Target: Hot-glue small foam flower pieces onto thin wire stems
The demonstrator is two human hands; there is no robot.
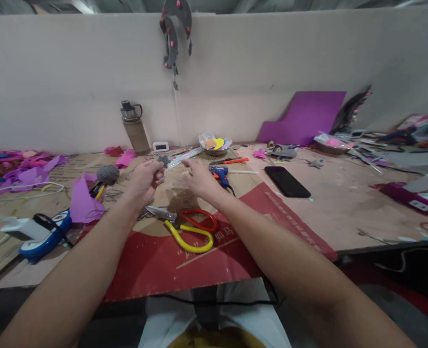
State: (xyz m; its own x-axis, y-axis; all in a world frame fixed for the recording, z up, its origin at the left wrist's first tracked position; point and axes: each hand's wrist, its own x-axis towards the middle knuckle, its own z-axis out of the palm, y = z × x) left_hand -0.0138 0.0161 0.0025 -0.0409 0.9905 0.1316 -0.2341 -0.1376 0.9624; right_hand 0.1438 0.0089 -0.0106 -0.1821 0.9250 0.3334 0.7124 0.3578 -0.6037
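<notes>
My left hand (pixel 147 178) is closed, with a small grey piece (pixel 164 159), perhaps felt, at its fingertips. Facing it across a short gap, my right hand (pixel 199 178) has curled fingers with the index finger pointing left; anything pinched there is too small to make out. Below both hands lie scissors (pixel 195 249) with one yellow and one red handle, blades toward the left. A blue glue gun (pixel 220 173) rests just beyond my right hand. Left of my left hand sits a ball of grey yarn (pixel 107 174).
A red-printed cardboard sheet (pixel 144 266) covers the table's front. Around it are a black phone (pixel 287 181), a bottle (pixel 135 128), a bowl of scraps (pixel 215 151), a blue power strip (pixel 47 239), purple felt (pixel 85 200) and a grey star (pixel 314 164). Cables cross the left side.
</notes>
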